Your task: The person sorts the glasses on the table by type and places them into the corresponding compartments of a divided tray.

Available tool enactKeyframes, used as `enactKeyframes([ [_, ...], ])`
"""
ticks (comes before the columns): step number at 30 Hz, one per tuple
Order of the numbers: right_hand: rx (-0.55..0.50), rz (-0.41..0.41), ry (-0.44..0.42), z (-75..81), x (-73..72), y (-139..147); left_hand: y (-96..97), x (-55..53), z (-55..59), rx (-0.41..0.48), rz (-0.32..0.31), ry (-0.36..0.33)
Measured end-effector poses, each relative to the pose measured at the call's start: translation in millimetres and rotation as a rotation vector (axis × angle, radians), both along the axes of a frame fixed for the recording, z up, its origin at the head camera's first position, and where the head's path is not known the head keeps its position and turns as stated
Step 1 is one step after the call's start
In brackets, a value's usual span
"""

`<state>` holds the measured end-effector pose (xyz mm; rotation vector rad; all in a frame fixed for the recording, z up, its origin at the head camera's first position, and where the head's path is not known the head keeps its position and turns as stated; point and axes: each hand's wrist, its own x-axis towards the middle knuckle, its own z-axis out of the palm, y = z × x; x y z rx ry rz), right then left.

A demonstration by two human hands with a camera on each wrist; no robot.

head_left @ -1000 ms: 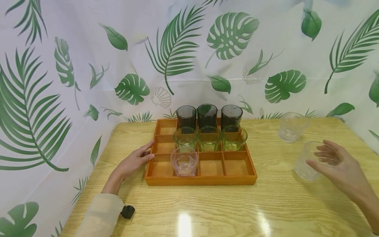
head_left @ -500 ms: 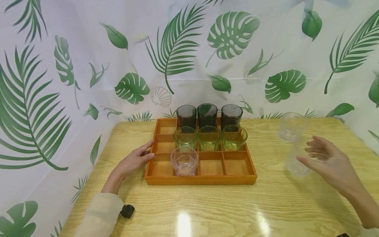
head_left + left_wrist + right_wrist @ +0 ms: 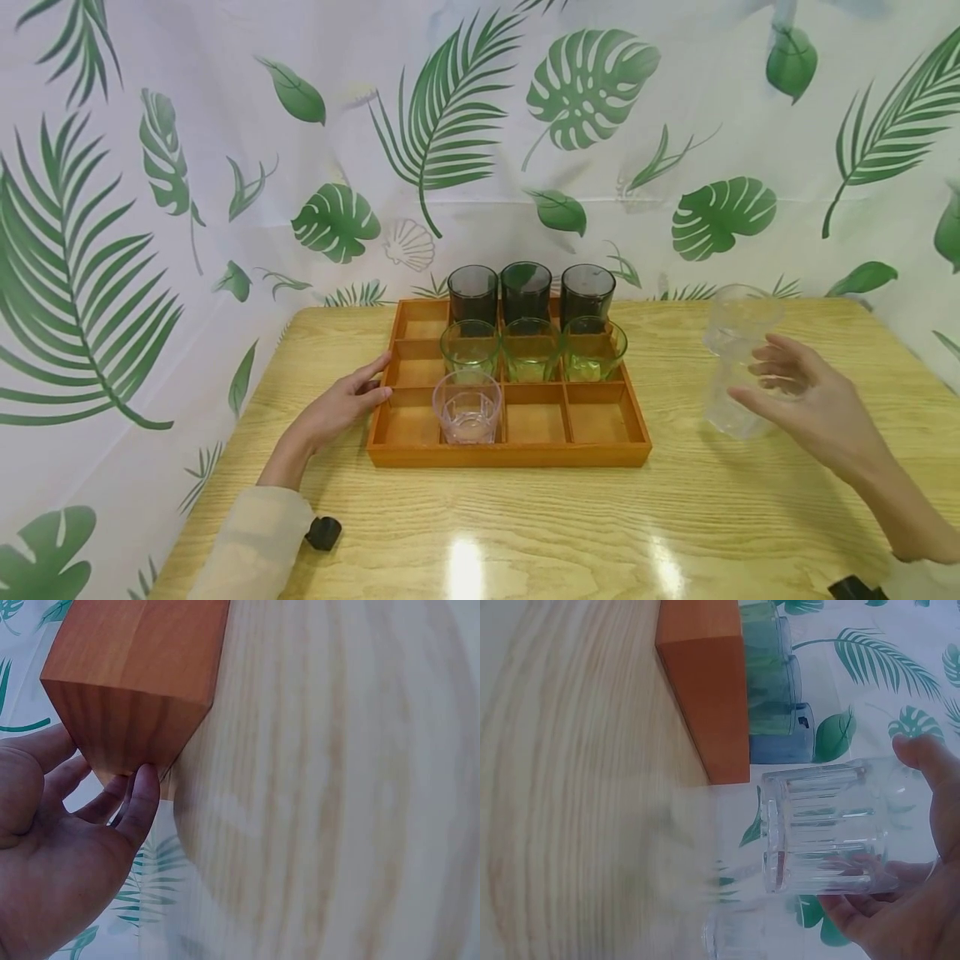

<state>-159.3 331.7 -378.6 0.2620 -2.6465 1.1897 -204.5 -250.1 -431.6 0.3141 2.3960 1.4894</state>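
My right hand (image 3: 813, 400) grips a clear glass (image 3: 825, 832) at the right side of the table, thumb on one side and fingers on the other. In the right wrist view its fluted base faces the tabletop. My left hand (image 3: 341, 412) touches the left side of a wooden tray (image 3: 510, 456) with its fingertips; in the left wrist view the fingers (image 3: 140, 806) lie loosely against the end wall. Three dark glasses (image 3: 525, 296) stand in the tray's back row and three green glasses (image 3: 531, 358) in the middle row. A pale pinkish glass (image 3: 468, 408) occupies the front row's second compartment.
Another clear glass (image 3: 738, 321) stands on the wooden table (image 3: 570, 525) just behind the held one, overlapping it in the head view. Behind the table hangs a white cloth (image 3: 480, 167) printed with green leaves.
My right hand has moved left toward the tray, carrying the clear glass with it. My left hand, the tray and its glasses have stayed in place.
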Motion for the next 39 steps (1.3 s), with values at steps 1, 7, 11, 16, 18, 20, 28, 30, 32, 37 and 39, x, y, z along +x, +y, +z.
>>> enactKeyframes([
  [1, 0.000, 0.004, -0.001, 0.7, -0.5, -1, 0.0, 0.0, 0.0, -0.002, 0.000, 0.001],
  [7, -0.010, 0.037, -0.007, 4.5, -3.8, -12, 0.1, 0.3, 0.0, -0.004, 0.001, 0.003],
  [11, -0.016, 0.061, 0.006, 7.0, -5.6, -21, 0.4, 0.5, 0.6, 0.001, -0.001, 0.001],
  [16, -0.028, 0.080, 0.011, 9.4, -7.0, -33, 0.7, 1.2, 1.6, 0.012, -0.007, -0.002],
  [18, -0.030, 0.083, 0.009, 10.4, -7.5, -37, 0.7, 1.4, 1.7, 0.012, -0.007, -0.002],
  [20, -0.032, 0.089, 0.005, 11.1, -7.9, -42, 0.8, 1.5, 1.6, 0.013, -0.008, -0.001],
  [28, -0.036, 0.136, 0.001, 15.4, -8.8, -63, 0.0, 1.0, 0.7, 0.024, -0.013, -0.003],
  [30, -0.042, 0.149, 0.003, 15.7, -9.3, -69, 0.1, 0.9, 0.4, 0.024, -0.013, -0.002],
  [32, -0.048, 0.162, 0.006, 15.6, -9.9, -74, 0.2, 0.7, 0.0, 0.024, -0.013, -0.003],
  [37, -0.054, 0.188, 0.012, 15.1, -11.1, -85, 0.6, 0.5, -0.8, 0.028, -0.015, -0.001],
  [39, -0.058, 0.198, 0.012, 14.7, -11.8, -89, 0.5, 0.4, -0.7, 0.030, -0.017, 0.000],
])
